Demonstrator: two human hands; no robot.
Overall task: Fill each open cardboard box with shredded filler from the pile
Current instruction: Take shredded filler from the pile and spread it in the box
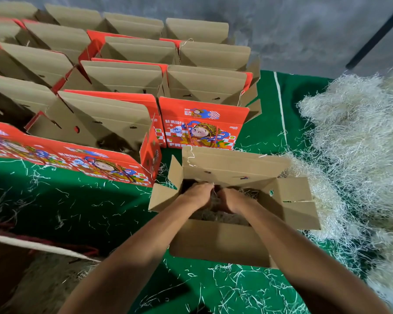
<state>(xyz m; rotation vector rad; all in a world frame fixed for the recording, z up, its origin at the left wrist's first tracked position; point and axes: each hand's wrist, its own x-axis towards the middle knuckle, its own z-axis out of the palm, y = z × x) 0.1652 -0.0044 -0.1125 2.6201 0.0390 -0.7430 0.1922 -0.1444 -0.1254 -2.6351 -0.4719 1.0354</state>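
Right, both hands down inside open box [234, 243] on green mat [77, 200]. Left hand [196, 194] knuckles up, fingers curled down into shredded filler [211, 215] on box floor, thin strand pinched at fingertips. Right hand [230, 198] just beside it, fingers bent under, buried in same filler; how tight, cannot tell. Big pale pile [354, 143] lies right of box, touching its flap. Rows of red printed boxes [202, 125] stand open behind.

Two hands [213, 197] – one filler pile [359, 150] – over a dozen open boxes [234, 214], exact count unclear.
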